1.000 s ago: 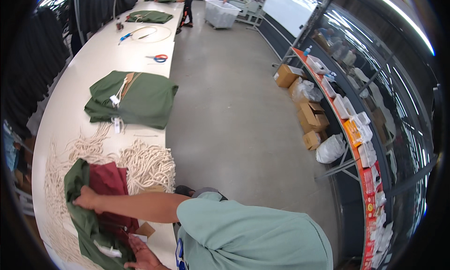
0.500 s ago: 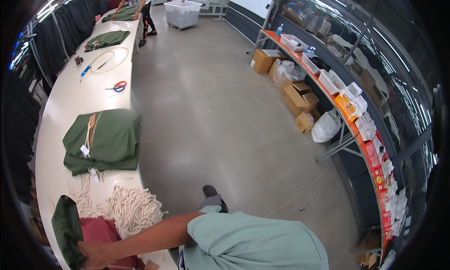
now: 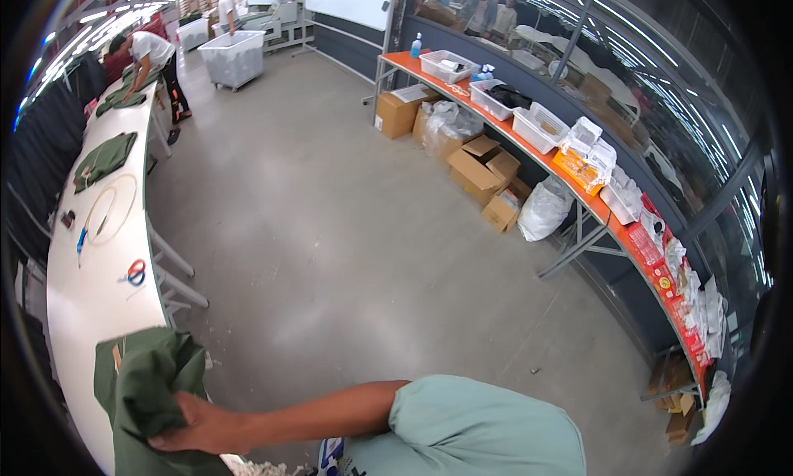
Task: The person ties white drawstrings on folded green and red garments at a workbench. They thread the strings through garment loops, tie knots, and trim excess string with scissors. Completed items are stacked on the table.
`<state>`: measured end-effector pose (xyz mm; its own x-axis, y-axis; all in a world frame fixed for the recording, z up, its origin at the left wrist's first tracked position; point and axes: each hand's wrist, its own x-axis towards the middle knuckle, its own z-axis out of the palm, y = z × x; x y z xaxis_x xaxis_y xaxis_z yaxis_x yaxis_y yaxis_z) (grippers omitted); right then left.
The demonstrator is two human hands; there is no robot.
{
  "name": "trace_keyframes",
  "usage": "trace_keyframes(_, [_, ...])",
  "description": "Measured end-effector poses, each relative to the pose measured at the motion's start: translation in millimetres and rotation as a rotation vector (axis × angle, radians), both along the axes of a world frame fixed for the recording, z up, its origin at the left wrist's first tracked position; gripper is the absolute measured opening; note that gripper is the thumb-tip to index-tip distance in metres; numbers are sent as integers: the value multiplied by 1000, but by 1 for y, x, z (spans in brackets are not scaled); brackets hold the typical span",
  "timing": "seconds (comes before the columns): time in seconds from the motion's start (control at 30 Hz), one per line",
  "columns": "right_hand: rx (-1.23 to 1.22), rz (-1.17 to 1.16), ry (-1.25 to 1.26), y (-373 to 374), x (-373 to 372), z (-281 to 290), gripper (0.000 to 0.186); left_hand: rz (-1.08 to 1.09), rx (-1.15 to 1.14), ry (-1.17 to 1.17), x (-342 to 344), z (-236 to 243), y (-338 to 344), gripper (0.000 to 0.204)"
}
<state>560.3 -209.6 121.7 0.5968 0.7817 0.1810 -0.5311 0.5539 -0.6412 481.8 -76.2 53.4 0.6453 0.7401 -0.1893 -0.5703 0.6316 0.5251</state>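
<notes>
My right hand [image 3: 188, 422] reaches in from the lower right, its fingers wrapped into green fabric [image 3: 149, 377] at the near end of the white table [image 3: 70, 278]. The cloth is bunched and raised in folds, hiding part of the tabletop. Off-white cords [image 3: 260, 468] show below my forearm at the bottom edge. Farther along the table lie red-and-blue scissors [image 3: 135, 273], a blue tool [image 3: 81, 242] with a looped tube and a folded green bundle [image 3: 106, 158]. My left hand is out of sight.
A co-worker [image 3: 153, 59] bends over the far table end; another person [image 3: 226, 9] stands by a wheeled white bin [image 3: 234, 59]. Along the right wall, an orange shelf table [image 3: 396, 60] holds plastic baskets, with cardboard boxes [image 3: 471, 174] and a white sack [image 3: 541, 216] beneath.
The view has swung up and leftward along the room. The green fabric in my right hand now covers the red cloth seen before. My left hand, seen a second ago, has left the view.
</notes>
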Motion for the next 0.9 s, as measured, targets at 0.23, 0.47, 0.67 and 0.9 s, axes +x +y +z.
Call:
trace_keyframes(0.23, [250,-218,404,-92,123,-18,52,-66,9,26,118,5,-6,55])
trace_keyframes(0.47, [217,-556,444,-140,255,-51,41,-183,-1,57,273,-2,17,48])
trace_keyframes(0.67, [-29,-998,561,-171,350,-79,41,-530,-109,119,425,-22,15,42])
trace_keyframes(0.9, [-205,-1417,654,-184,447,-120,36,-746,105,167,583,-89,-12,40])
